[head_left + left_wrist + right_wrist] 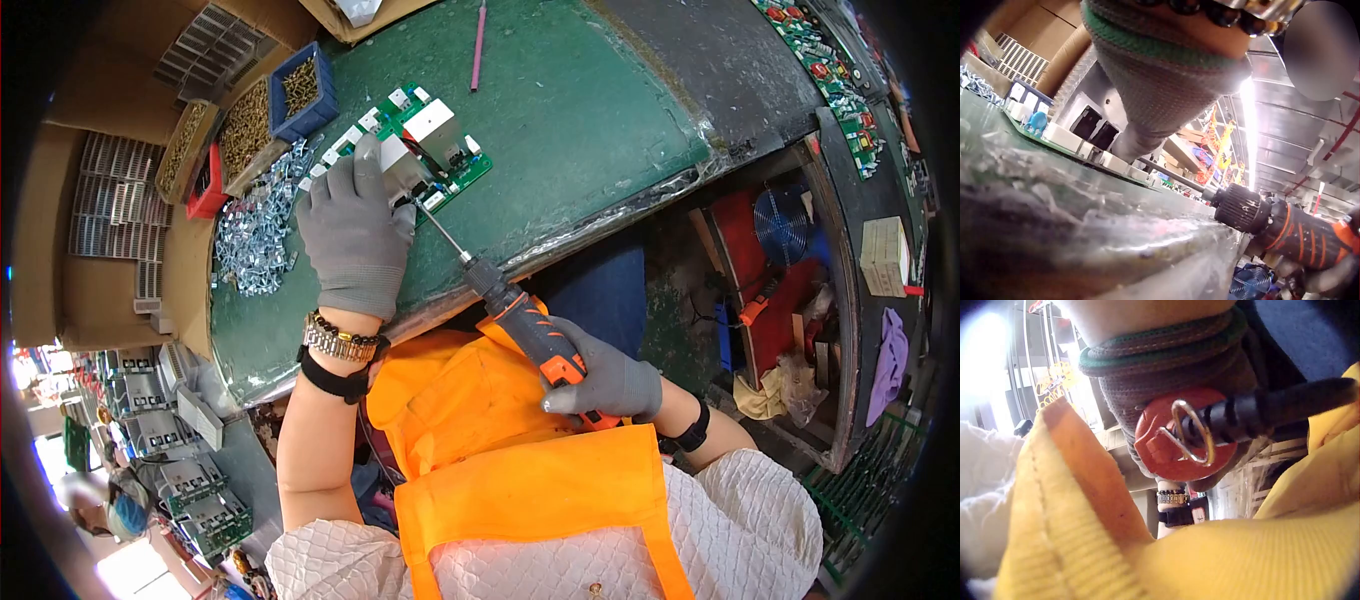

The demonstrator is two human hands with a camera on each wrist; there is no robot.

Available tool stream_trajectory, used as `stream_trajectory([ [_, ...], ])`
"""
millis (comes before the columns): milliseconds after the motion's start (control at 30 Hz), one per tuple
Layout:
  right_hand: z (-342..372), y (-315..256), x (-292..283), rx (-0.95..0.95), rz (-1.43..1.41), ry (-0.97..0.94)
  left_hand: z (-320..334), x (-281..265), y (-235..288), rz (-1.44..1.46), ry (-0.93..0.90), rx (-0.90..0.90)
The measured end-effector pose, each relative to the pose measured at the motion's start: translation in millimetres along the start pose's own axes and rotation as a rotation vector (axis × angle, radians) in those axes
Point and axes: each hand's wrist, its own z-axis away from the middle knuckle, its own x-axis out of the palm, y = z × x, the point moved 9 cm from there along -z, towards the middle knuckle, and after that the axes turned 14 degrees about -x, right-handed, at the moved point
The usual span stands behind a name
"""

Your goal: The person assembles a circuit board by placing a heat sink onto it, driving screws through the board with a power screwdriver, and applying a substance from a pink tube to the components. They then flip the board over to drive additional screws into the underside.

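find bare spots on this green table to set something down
In the head view, the widest bare patch of green table lies right of the circuit board and pink stick. A smaller one sits below the loose metal parts, left of the left hand. It's crowded left of the board, by the blue bin.

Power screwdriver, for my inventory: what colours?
Power screwdriver: dark grey and orange; best in the head view.

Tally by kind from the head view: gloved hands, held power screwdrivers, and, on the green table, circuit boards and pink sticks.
Left hand and right hand, both gloved: 2
Held power screwdriver: 1
Circuit board: 1
Pink stick: 1
Total: 5
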Motion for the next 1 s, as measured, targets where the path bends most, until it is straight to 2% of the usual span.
stream_trajectory([
  [300,0.1,4.4,5.7,0.022,-0.086,-0.015,0.8,-0.3,1.2,-0.034,0.009,0.003],
  [367,-0.1,4.7,12.5,0.016,-0.177,-0.061,0.6,0.7,0.6,-0.038,0.004,0.005],
  [1000,-1.0,3.8,16.4,-0.007,-0.21,-0.073,0.5,2.2,-0.4,-0.04,0.006,0.015],
])
